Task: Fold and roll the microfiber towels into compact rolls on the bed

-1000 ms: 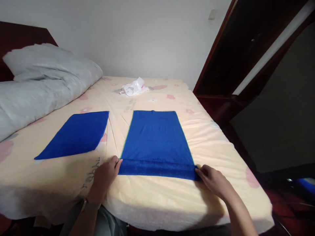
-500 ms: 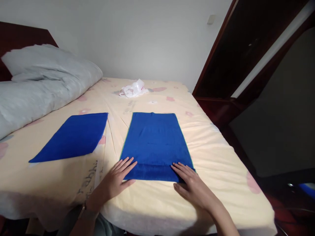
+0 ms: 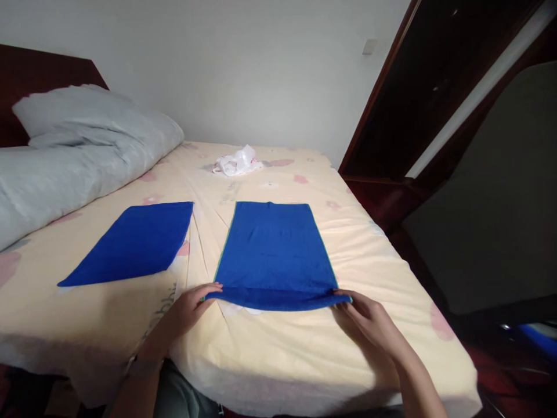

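Observation:
A blue cloth (image 3: 274, 244) with thin green side edges lies spread on the bed, its near end folded over in a narrow strip. At the strip's left end, my left hand (image 3: 194, 305) pinches the cloth between thumb and fingers. My right hand (image 3: 368, 316) grips the opposite near corner. Between the two hands the near edge is lifted slightly and sags in the middle. To the left, a second blue cloth (image 3: 134, 244) lies flat, touched by neither hand.
The bed (image 3: 270, 360) has a cream flowered sheet. A crumpled white plastic bag (image 3: 238, 161) sits toward its far side. A grey quilt (image 3: 82, 151) is heaped at the left, and dark wooden furniture (image 3: 404, 104) stands at the right.
Both hands went from lying flat on the near strip to gripping its two ends. The strip's near edge has risen off the sheet. The view has shifted slightly.

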The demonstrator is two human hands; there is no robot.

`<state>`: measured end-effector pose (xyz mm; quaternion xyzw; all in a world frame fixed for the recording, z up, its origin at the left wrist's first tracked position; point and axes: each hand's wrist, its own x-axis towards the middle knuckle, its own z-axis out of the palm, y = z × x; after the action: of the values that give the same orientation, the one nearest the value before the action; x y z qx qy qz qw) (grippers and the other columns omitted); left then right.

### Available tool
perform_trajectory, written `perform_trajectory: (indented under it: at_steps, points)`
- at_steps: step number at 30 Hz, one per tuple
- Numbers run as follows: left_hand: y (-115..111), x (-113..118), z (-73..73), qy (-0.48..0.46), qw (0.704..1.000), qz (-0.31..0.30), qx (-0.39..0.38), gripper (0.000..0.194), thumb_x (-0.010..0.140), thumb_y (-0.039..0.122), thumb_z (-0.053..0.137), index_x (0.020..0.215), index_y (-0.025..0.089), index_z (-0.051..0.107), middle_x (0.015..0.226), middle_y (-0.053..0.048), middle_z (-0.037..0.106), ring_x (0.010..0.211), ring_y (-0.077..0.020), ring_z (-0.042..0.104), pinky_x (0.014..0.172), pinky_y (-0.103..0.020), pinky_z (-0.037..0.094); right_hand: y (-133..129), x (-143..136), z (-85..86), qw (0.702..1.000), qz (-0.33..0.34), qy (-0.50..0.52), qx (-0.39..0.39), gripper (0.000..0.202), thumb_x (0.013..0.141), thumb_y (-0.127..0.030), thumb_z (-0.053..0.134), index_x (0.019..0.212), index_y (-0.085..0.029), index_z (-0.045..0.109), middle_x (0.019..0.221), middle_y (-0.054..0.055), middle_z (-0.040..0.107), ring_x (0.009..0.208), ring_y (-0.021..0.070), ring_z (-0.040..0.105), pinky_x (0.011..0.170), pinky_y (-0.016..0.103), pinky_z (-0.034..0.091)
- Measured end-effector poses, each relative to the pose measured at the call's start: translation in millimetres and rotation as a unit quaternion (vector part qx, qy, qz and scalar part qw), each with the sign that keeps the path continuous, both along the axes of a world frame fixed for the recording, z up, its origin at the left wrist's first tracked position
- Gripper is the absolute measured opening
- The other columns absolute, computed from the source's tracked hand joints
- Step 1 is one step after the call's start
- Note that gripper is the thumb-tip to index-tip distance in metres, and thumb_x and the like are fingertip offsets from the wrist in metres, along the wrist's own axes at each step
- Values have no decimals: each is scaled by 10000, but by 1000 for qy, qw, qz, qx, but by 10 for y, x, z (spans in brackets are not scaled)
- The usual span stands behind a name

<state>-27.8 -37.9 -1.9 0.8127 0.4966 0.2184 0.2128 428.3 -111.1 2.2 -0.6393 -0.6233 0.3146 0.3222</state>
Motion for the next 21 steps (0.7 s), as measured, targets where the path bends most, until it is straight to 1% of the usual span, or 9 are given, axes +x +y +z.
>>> perform_trajectory:
  at_steps: [2,4,6,7,10,13,17,19,21]
  points:
    - [38,43,7,-22,997,71,-8,288,920,405,502,1076,239,677,1092,-10,740,1028,-183,683,905,-247,520,56,-20,-15,999,-41,-7,9,395,931,-497,470,921,-170,691,849,73,725,814,249,666,711,303,507]
    - [103,114,-1,-25,989,144,4,305,910,468,500,936,215,670,857,4,742,825,-170,694,728,-217,512,160,-63,-46,995,-83,-53,17,474,939,-556,413,783,-179,654,685,57,674,664,221,616,607,291,441]
    - [183,196,-23,-18,979,200,21,343,908,497,481,830,202,639,679,18,670,656,-149,640,606,-211,449,287,-117,-75,988,-121,-99,14,492,945,-561,375,775,-190,651,680,62,672,650,219,604,605,297,410]
    - [222,236,-33,-15,976,217,27,348,909,499,474,818,200,628,644,20,640,615,-143,614,580,-211,422,347,-144,-82,983,-139,-118,6,482,947,-549,369,802,-197,664,717,71,690,678,228,618,620,302,408]
    - [286,329,-39,-1,972,231,39,340,923,491,448,851,205,615,676,4,634,613,-145,599,575,-217,381,466,-202,-66,969,-184,-164,-20,421,936,-507,392,904,-219,697,878,94,736,815,264,661,670,312,420]
    - [264,369,-9,39,967,242,72,372,940,500,420,782,209,589,683,-16,642,609,-154,592,570,-228,349,486,-202,-17,963,-207,-170,-39,399,915,-507,427,1006,-234,704,991,94,742,921,279,671,718,319,436]
    - [228,396,14,105,957,255,91,397,932,527,434,722,214,558,655,-29,641,604,-173,603,556,-240,318,487,-154,18,962,-215,-139,-95,514,882,-645,428,1071,-251,699,1013,89,745,986,313,665,752,348,451]
    - [245,418,15,149,952,253,83,400,937,535,414,749,216,567,661,-45,653,618,-198,621,547,-253,303,507,-145,6,962,-209,-141,-109,575,852,-712,425,1057,-248,695,1018,97,741,981,327,665,740,358,454]
    - [278,441,15,180,949,251,71,419,945,538,388,754,213,570,664,-64,661,643,-224,636,547,-263,297,532,-154,-21,960,-204,-154,-109,588,842,-731,420,994,-231,691,978,110,741,926,323,674,700,352,448]
